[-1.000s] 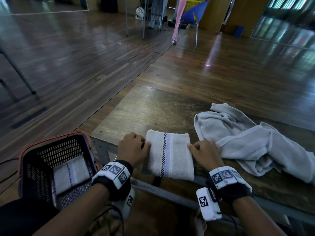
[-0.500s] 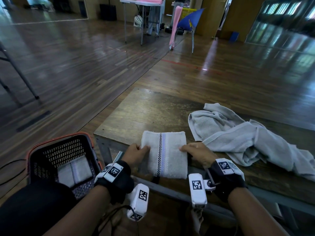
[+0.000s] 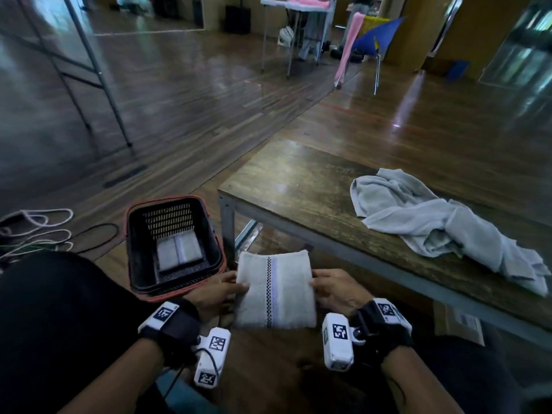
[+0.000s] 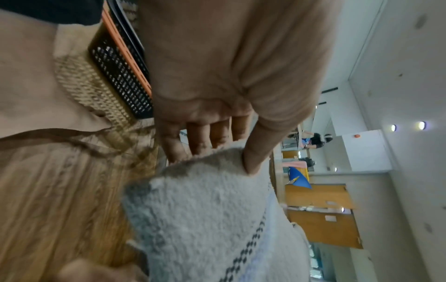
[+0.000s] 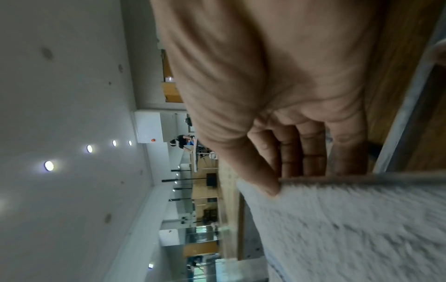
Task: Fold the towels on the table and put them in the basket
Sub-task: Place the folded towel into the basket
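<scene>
Off the near edge of the table [image 3: 298,174], out in the air, a folded towel [image 3: 276,289] is being held flat between both hands. Its long axis is running away from the person, and the checkered stripe with the pale purple band beside it is running the same way, short edges near and far. The left hand [image 3: 216,294] is pinching the left edge, thumb lying on top and fingers [image 4: 200,137] tucked underneath. The right hand [image 3: 336,291] is doing the same on the right edge, thumb on top, fingers [image 5: 311,150] going under.

Just left of the towel, the basket [image 3: 140,249] is sitting on the floor beside the table leg, black mesh with an orange rim. One folded towel [image 3: 179,253] is already lying flat at the bottom, stripe running the same direction.

Further right, on the table, a crumpled towel [image 3: 442,228] is sprawling in a loose heap, well apart from the hands. Some cables [image 3: 38,231] are snaking over the floor to the left.
</scene>
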Motion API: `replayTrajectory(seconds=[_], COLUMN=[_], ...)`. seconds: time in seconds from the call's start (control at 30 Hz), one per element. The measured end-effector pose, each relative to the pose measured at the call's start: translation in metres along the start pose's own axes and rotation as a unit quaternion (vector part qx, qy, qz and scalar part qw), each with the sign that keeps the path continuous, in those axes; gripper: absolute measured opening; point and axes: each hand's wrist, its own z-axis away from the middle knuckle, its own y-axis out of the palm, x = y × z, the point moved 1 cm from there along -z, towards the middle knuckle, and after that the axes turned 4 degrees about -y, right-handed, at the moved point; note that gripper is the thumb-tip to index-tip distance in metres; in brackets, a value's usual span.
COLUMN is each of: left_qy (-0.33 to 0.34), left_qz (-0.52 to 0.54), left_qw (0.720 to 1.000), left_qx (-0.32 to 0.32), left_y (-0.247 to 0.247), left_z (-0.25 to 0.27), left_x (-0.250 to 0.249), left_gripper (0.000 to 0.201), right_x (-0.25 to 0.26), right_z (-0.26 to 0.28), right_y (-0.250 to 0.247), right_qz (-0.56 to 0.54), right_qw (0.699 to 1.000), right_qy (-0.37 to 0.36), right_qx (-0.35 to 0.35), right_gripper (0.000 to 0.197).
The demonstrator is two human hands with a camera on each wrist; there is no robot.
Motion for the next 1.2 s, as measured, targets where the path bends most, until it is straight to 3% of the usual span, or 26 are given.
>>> replayTrajectory(seconds=[0.1,0.17,0.33,0.43,0.53,0.7,0.83,1.0,1.2], left_qy=[0.03,0.068,0.125,0.139,0.17,0.205,0.224,0.195,0.069], left_qz=[0.014,0.009,-0.108,-0.094,-0.036,0.042,0.076,0.096,0.121], left_qw=[0.999,0.997,0.978,0.966,0.964,0.963,0.959,0.961,0.957], left_qx=[-0.018,-0.034,-0.128,-0.198,-0.203,-0.171,-0.158,-0.172,-0.253], left_y=[-0.017,-0.027,-0.063,-0.092,-0.118,-0.154,-0.178,-0.213,-0.25], left_z=[0.025,0.039,0.074,0.091,0.11,0.13,0.127,0.093,0.009], left_x=[-0.007,-0.015,-0.029,-0.034,-0.041,-0.063,-0.076,-0.076,-0.047], left_gripper=[0.026,0.028,0.028,0.031,0.032,0.028,0.032,0.033,0.023], right_x=[0.007,0.009,0.022,0.028,0.032,0.036,0.037,0.042,0.025], right_z=[0.006,0.001,-0.036,-0.059,-0.072,-0.084,-0.101,-0.144,-0.225], right_y=[0.009,0.022,0.098,0.149,0.185,0.233,0.256,0.271,0.274], right_qz=[-0.093,-0.096,0.088,0.123,0.154,0.057,-0.059,-0.05,0.008], right_qw=[0.995,0.994,0.992,0.986,0.978,0.98,0.96,0.966,0.979], right_qy=[-0.034,-0.048,-0.088,-0.09,-0.084,0.017,0.089,0.093,0.092], right_qx=[-0.002,0.007,0.007,0.063,0.114,0.191,0.26,0.234,0.183], right_gripper=[0.019,0.014,0.007,0.011,0.013,0.032,0.048,0.053,0.029])
